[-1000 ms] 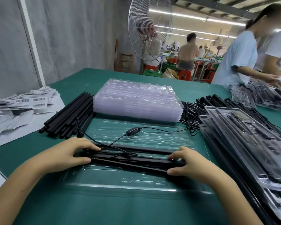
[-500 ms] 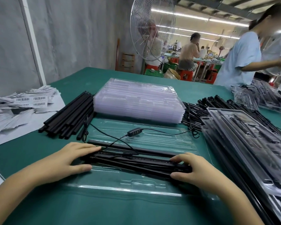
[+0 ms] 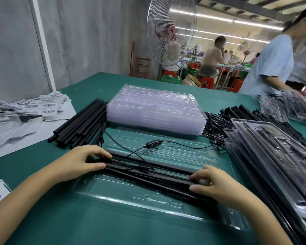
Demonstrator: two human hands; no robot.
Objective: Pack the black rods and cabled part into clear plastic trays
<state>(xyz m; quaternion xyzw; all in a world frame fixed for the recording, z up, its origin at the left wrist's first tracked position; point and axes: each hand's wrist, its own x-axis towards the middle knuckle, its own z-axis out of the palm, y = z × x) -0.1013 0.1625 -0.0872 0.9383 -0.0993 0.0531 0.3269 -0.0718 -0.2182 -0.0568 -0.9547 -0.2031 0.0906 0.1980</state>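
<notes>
Nearest: open clear tray (image 3: 131,197) flat on the green table (image 3: 42,218), near half bare.

Across its middle: bundle of black rods (image 3: 148,175), running left to right over the moulded channels.
- Left hand (image 3: 78,163) grips the left end, fingers curled over the top, thumb on the near side.
- Right hand (image 3: 217,184) grips the right end the same way.
- Both hold rods only.

My read: the step is seating the rods in the channels. They look not yet seated, since the bundle sits slightly skewed to the tray.

To do it well:
- Square the rod ends and line them up with the channel.
- Press down evenly at both ends, then work the fingers toward the centre.

Watch the cabled part (image 3: 153,144). Its inline switch lies on the tray's far half, and the wire crosses over the rods near the left hand, with a plug end resting on the bundle. A wire pinched under a rod would likely stop the tray closing, so lift it clear before pressing.

Just behind the tray is the stack of empty trays (image 3: 155,110). A loose rod pile (image 3: 81,124) sits beside it on the left, and a tangle of wired parts (image 3: 215,124) on the right. Packed trays (image 3: 272,156) are stacked at the right edge. Barcode labels (image 3: 42,106) are far left. At the back are a fan (image 3: 171,29) and other workers.
</notes>
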